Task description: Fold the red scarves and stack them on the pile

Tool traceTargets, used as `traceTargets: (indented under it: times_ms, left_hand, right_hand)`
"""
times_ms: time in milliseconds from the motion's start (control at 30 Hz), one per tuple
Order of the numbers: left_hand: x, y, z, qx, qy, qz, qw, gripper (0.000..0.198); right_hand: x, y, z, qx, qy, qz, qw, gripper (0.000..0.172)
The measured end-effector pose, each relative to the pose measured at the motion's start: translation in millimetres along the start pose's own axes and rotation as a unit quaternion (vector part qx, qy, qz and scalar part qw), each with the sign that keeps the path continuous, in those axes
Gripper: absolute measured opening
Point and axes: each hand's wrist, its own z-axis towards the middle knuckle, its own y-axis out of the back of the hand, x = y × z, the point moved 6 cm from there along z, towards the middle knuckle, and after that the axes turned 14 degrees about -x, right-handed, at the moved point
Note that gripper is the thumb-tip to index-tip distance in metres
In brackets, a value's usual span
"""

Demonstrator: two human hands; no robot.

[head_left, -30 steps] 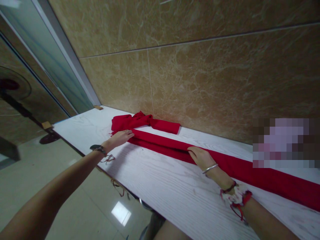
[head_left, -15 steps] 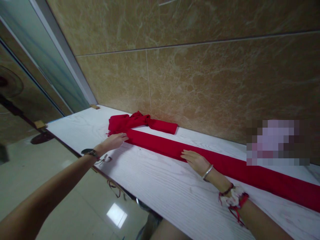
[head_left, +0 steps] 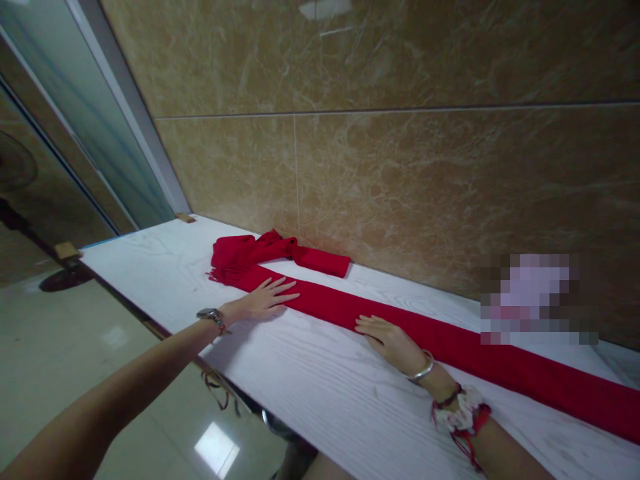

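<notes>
A long red scarf point(head_left: 480, 353) lies flat along the white table, running past the right edge of the view. Its far-left end is bunched up and shows a fringe. My left hand point(head_left: 263, 300) rests on the scarf near that bunched end, fingers spread over the cloth. Farther right, my right hand point(head_left: 387, 340) lies flat on the scarf's near edge with its fingers stretched out. Neither hand grips the fabric. Behind the strip, a folded red length point(head_left: 323, 260) reaches right from the bunched part, close to the wall.
The white wood-grain table point(head_left: 310, 373) stands against a brown marble-tiled wall point(head_left: 400, 180). A blurred-out patch point(head_left: 537, 300) covers something at the back right. Small wooden blocks point(head_left: 185, 218) sit at the far corners. A standing fan point(head_left: 17, 163) is at the left.
My left hand has slid right along the scarf, and its fingers have spread. My right hand stays on nearly the same part of the cloth. The view has shifted slightly.
</notes>
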Motion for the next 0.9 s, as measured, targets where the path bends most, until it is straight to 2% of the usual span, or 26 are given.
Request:
traceTargets:
  times_ms: [67, 133, 200, 267, 333, 400, 467, 533, 667, 800, 900]
  left_hand:
    - [3.0, 4.6, -4.0, 0.013, 0.012, -0.008, 1.0, 0.044]
    - [-2.8, 13.5, 1.3, 0.011, 0.02, -0.019, 1.0, 0.042]
    - [-17.8, 23.5, 15.8, -0.018, 0.022, -0.026, 0.999, 0.042]
    - [-38.5, 28.7, 33.9, -0.056, 0.019, -0.03, 0.998, 0.043]
    - [-59.0, 24.3, 48.6, -0.068, 0.004, -0.025, 0.997, 0.043]
    - [-72.9, 13.2, 55.3, -0.053, -0.023, -0.009, 0.998, 0.044]
    - [-76.5, 2.5, 54.0, -0.031, -0.05, 0.008, 0.998, 0.044]
    - [-72.0, -3.3, 48.4, -0.015, -0.065, 0.018, 0.998, 0.045]
    - [-58.1, -2.2, 36.6, 0.012, -0.053, 0.024, 0.998, 0.045]
    - [-51.7, 6.4, 32.2, 0.044, -0.028, 0.004, 0.999, 0.045]
    - [-59.0, 18.4, 47.8, 0.032, -0.029, -0.032, 0.999, 0.045]
  right_hand:
    - [0.5, 2.9, 3.1, 0.01, -0.032, 0.008, 0.999, 0.031]
    - [-2.0, 7.4, 10.7, 0.003, -0.08, -0.018, 0.997, 0.035]
    - [-5.9, 9.6, 20.1, 0.0, -0.136, -0.079, 0.988, 0.042]
    - [-8.3, 5.2, 27.9, 0.03, -0.175, -0.145, 0.973, 0.048]
    - [-9.0, -4.2, 31.8, 0.082, -0.187, -0.19, 0.96, 0.052]
    - [-10.1, -11.7, 30.2, 0.125, -0.194, -0.211, 0.95, 0.055]
    - [-12.7, -12.2, 22.8, 0.152, -0.205, -0.215, 0.943, 0.059]
    - [-17.7, -3.3, 9.4, 0.164, -0.223, -0.221, 0.935, 0.063]
    - [-41.5, 40.7, -41.9, 0.175, -0.277, -0.277, 0.903, 0.062]
    - [-78.8, 110.1, -124.7, 0.174, -0.376, -0.349, 0.84, 0.055]
    - [-96.9, 160.0, -178.8, 0.158, -0.463, -0.364, 0.792, 0.052]
